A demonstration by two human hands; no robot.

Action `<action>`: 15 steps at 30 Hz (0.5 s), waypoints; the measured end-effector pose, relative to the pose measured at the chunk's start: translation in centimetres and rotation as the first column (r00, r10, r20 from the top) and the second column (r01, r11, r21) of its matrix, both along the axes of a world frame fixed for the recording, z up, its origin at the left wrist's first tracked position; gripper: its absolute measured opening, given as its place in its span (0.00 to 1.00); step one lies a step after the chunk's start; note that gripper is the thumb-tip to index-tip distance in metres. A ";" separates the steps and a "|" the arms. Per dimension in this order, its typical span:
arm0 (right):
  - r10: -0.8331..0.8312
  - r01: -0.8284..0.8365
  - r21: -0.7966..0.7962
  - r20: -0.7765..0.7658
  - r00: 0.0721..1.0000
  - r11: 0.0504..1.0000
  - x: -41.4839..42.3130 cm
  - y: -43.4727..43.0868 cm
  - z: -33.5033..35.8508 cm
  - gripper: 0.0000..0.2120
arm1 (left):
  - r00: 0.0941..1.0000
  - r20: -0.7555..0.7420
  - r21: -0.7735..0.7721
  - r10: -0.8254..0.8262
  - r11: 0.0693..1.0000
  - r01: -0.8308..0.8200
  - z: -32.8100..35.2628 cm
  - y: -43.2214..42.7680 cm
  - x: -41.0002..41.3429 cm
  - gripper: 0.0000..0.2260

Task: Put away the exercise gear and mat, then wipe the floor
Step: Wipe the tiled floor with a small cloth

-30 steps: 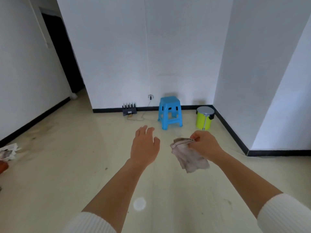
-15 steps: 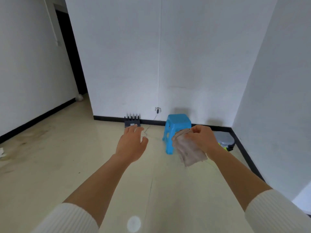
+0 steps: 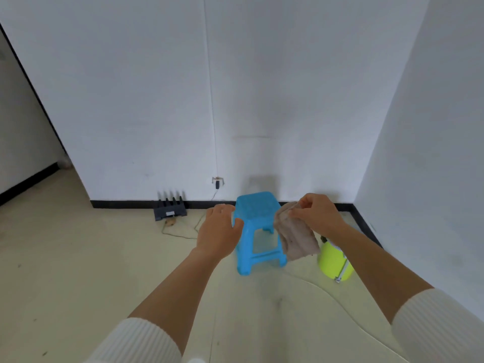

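My right hand (image 3: 318, 214) pinches the top edge of a crumpled grey-beige cloth (image 3: 296, 235), which hangs down in the air in front of me. My left hand (image 3: 218, 230) is held out beside it, palm down, fingers loosely curled and holding nothing. Both hands hover at chest height in front of a blue plastic stool (image 3: 256, 229) standing on the pale beige floor (image 3: 78, 271). No mat or exercise gear is in view.
A lime-green pedal bin (image 3: 334, 262) stands right of the stool, partly behind my right forearm. A dark router with antennas (image 3: 170, 209) sits by the skirting, with a thin cable trailing on the floor. White walls close the corner ahead and right; a dark doorway lies far left.
I have come closer to the stool and bin, which now look larger. Both hands stay raised in the same pose, the cloth still hanging from my right hand.
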State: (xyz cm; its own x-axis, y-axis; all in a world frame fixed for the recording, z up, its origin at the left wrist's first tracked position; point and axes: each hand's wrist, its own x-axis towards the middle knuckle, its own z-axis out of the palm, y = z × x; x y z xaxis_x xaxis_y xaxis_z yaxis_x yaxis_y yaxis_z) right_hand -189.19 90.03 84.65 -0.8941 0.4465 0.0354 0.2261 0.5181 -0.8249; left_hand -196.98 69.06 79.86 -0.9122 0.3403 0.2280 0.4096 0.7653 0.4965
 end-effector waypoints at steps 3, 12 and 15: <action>-0.007 0.007 -0.001 0.061 0.998 1.000 -8.2 5.9 -2.0 0.06 | 0.995 0.095 -0.023 0.000 1.000 0.002 -2.1 6.4 -7.3 0.20; -0.032 0.036 -0.015 0.216 0.976 0.999 -29.2 18.3 -6.9 0.06 | 0.966 0.254 -0.074 0.043 0.997 -0.025 -7.5 18.4 -26.7 0.20; -0.022 0.028 -0.017 0.276 0.961 0.999 -35.4 20.9 -10.0 0.08 | 0.947 0.314 -0.084 0.062 0.996 -0.037 -10.2 21.0 -33.2 0.20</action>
